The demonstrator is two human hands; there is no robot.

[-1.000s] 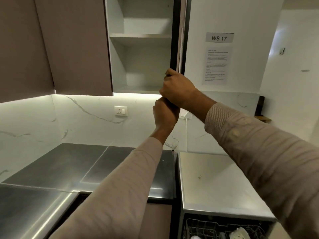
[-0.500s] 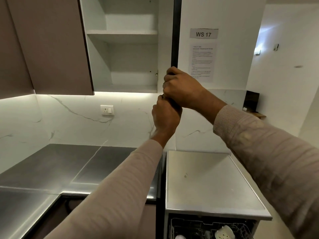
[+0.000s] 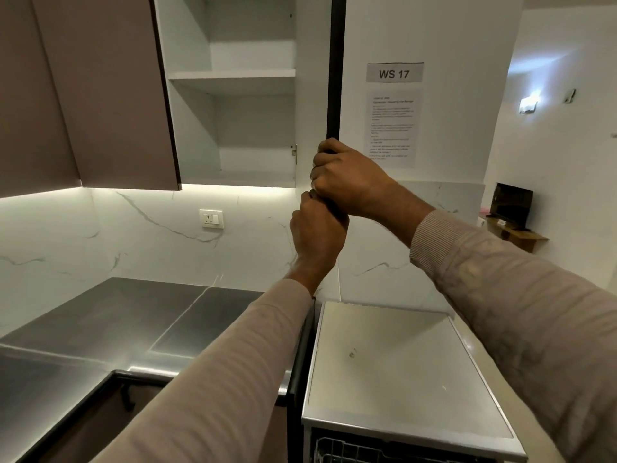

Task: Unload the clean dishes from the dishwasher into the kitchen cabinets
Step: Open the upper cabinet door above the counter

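Under right hand (image 3: 350, 182), door edge (image 3: 335, 78).

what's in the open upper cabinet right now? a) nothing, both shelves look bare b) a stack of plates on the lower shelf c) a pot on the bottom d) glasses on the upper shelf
a: the open upper cabinet shows only bare white shelves, while both the right hand and the left hand are closed on the dark edge of its door.
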